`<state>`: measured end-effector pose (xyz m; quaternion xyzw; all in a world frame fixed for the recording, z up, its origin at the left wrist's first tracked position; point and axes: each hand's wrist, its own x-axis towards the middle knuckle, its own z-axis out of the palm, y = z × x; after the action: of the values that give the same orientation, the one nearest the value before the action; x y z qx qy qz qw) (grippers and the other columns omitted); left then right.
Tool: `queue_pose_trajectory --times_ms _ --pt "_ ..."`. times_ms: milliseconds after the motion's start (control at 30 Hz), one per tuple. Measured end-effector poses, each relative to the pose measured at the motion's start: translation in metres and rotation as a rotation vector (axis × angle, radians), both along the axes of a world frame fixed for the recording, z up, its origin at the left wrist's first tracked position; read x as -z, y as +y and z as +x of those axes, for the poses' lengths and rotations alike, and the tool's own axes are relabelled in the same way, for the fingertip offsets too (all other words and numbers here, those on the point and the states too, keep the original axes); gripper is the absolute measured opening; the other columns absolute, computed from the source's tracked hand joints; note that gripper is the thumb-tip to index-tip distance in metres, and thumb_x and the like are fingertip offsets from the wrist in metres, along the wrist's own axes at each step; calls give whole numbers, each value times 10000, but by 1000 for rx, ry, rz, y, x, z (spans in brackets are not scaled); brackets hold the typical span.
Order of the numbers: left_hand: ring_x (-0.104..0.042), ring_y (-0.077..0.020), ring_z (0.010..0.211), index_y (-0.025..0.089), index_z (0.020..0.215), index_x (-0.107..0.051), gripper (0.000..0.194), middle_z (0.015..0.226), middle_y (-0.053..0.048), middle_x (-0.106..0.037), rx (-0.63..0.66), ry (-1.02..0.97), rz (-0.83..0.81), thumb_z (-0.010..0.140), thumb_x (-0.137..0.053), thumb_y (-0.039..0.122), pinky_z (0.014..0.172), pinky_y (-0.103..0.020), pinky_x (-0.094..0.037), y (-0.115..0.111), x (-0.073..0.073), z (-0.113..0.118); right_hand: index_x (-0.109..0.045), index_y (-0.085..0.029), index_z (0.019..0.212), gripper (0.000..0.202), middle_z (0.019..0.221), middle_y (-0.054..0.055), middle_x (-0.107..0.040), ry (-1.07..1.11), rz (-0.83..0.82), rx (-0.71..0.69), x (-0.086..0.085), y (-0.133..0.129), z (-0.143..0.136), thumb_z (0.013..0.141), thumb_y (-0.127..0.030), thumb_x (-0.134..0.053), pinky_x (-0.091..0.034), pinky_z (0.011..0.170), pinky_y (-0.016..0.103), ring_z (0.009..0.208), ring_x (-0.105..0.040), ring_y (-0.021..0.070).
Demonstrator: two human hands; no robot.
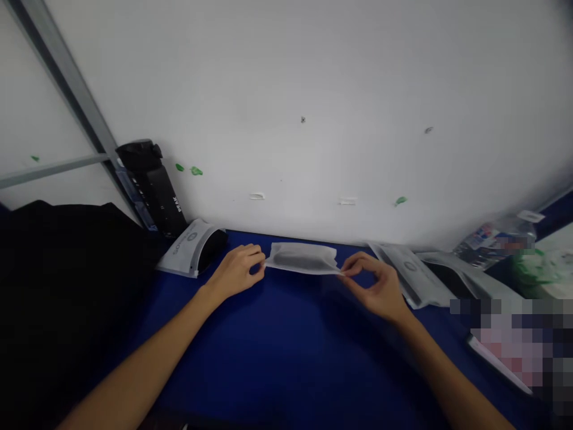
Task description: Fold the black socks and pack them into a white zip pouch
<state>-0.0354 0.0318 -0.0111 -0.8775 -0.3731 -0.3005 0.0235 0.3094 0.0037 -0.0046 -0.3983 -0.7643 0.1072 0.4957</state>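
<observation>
A frosted zip bag (303, 257) with something dark inside is stretched between my two hands over the blue table. My left hand (239, 269) pinches its left near corner between thumb and fingers. At the opposite corner, my right hand (373, 283) pinches the edge with thumb and forefinger. Left of my left hand lies another frosted bag (181, 248), its mouth facing right and a black item (212, 248) showing at the opening. Close to my right hand is a frosted bag (414, 272) with a round logo and dark contents. What the dark contents are, I cannot make out.
A black bottle (159, 197) leans by the white wall (313, 107) at the back left. Black cloth (58, 298) covers the left side. On the right are another frosted bag (478, 280), a clear plastic bottle (492, 239) and a green-and-white packet (544, 269).
</observation>
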Motion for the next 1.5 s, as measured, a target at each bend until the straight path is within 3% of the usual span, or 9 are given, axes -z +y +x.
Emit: queue_pose_trajectory --times_ms 233,333,500,767,900,1033,1133,1333,1500 --pt "-667 -178 943 209 1038 -638 200 1066 -20 -672 18 -66 -132 942 -594 39 861 -324 -532 -15 7 21 -633 -227 747 247 948 55 -735 70 -308 -531 -5 -21 -26 957 -329 -712 -572 823 407 875 -703 223" --pt "-675 -167 922 216 1027 -643 154 1064 -18 -664 64 -72 -177 998 -572 83 839 -306 -544 -21 8 28 -728 -255 977 198 1307 109 -693 -70 -296 -266 2 -23 -35 939 -448 -750 -513 1057 555 1227 -658 318" --pt "-677 -158 913 230 1054 -670 108 1094 -25 -657 113 -179 -256 1032 -589 161 829 -297 -559 -23 9 33 -484 -337 1556 943 1651 183 -424 -419 -290 14 22 -29 -51 741 -554 -908 -473 1089 683 1423 -521 451" --pt "-678 -146 897 262 1195 -669 197 1180 -21 -654 71 -233 -294 1023 -604 190 822 -302 -575 -28 10 37 -634 -263 1332 593 1371 117 -611 -143 -153 151 9 -17 -36 750 -226 -740 -570 1007 497 1176 -665 324" --pt "-674 -142 848 266 1199 -673 216 1169 -19 -660 65 -196 -328 1028 -577 176 764 -302 -558 -29 12 37 -636 -252 1300 523 1328 141 -620 -109 -6 501 -17 -3 14 788 -317 -714 -514 1100 520 1258 -619 367" --pt "-665 -142 831 242 1132 -697 208 1137 -32 -674 118 -191 -328 1034 -539 149 757 -299 -552 -28 14 37 -605 -221 1375 615 1401 204 -577 -340 -198 856 -13 11 56 821 -471 -697 -519 1037 606 1216 -633 448" --pt "-668 -146 845 221 1075 -708 224 1097 -43 -683 190 -185 -313 1035 -511 123 799 -306 -555 -28 14 38 -558 -210 1467 713 1490 217 -535 -584 -492 860 9 22 68 836 -525 -665 -475 1035 696 1272 -593 521" --pt "-677 -152 894 208 1010 -716 237 1055 -41 -687 239 -180 -309 1021 -507 96 819 -297 -548 -29 12 39 -345 -224 1658 949 1694 254 -307 -604 -609 915 31 31 73 885 -712 -601 -347 1135 752 1514 -327 594" --pt "-672 -146 869 205 986 -720 241 1044 -37 -686 240 -171 -312 1007 -516 77 793 -289 -536 -29 13 37 -302 -172 1684 1015 1528 336 -494 -626 -640 887 20 30 84 890 -732 -595 -430 1032 732 1323 -559 591"
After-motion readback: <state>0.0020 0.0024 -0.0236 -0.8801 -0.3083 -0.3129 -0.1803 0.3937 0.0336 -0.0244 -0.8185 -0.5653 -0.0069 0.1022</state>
